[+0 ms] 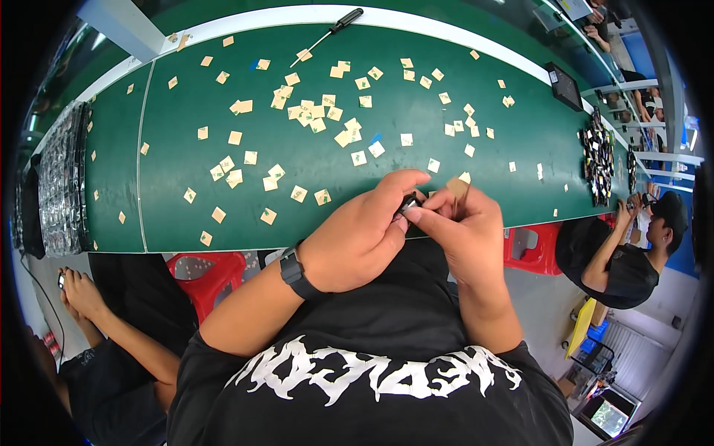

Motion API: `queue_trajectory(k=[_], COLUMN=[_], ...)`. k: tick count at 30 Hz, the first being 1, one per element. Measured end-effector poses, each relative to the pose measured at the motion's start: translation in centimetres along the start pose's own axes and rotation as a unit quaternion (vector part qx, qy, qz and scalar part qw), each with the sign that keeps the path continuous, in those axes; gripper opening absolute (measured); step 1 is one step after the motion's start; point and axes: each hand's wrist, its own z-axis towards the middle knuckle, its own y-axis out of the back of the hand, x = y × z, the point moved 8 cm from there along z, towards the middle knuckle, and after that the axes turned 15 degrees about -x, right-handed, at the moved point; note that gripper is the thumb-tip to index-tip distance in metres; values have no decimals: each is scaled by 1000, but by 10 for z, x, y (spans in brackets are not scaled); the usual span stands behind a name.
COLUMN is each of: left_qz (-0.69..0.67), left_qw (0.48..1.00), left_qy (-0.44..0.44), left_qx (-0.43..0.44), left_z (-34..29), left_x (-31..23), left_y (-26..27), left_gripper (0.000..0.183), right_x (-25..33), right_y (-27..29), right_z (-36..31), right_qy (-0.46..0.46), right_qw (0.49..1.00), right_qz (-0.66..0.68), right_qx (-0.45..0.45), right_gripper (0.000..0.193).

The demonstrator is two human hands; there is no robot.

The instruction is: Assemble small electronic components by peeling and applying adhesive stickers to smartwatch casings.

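Note:
Close to my body, at the near edge of the green table (357, 189), both my hands meet around a small black part (408, 204) with a shiny silver side. My left hand (357, 238) is closed on it between thumb and fingers. The thumb and forefinger of my right hand (470, 227) pinch together at its silver edge. Much of the part is hidden by my fingers, so its exact kind does not show. A tan square piece (457, 187) shows just behind my right fingers; I cannot tell whether they hold it.
Many small cream paper squares (299, 193) lie scattered over the table. A black screwdriver (346, 20) lies at the far edge. Black packs (63, 186) are stacked at the left, and small black parts (599, 160) are heaped at the right. Co-workers sit on both sides.

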Motion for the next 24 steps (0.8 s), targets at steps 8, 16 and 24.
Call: queue_trajectory(k=[8,16,24], left_qz=[-13,-172,-221], left_qw=[999,967,945], left_qy=[23,178,181], left_qx=[26,-50,-160], left_z=[5,2,11], left_x=[-6,10,15], left_y=[0,3,14], left_gripper=[51,48,35], right_x=[-6,-2,-27], right_y=[-7,-11,87], right_z=[18,17,24], right_qy=[-54,-64,-85], right_qw=[995,991,981], right_qz=[46,48,175], right_qx=[73,104,-12], right_gripper=[29,22,10])
